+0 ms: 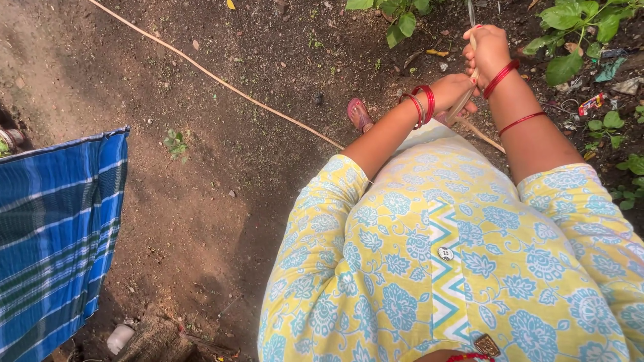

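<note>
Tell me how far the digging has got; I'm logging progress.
Done: nothing clear; the soil shows no dug hole. In hand: both the left hand and right hand grip a long tool handle, upright. Left: the ground near the sandalled foot looks unbroken.

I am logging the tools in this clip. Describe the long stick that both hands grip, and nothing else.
The stick is thin, pale and wood-like, with a smooth, slightly shiny surface. It runs steeply from the top of the picture down toward the person's body. The right hand closes around its upper part, and the left hand wraps it lower down. A short length shows between the two hands. Its upper end leaves the picture near the green leaves; its lower end is hidden.
</note>
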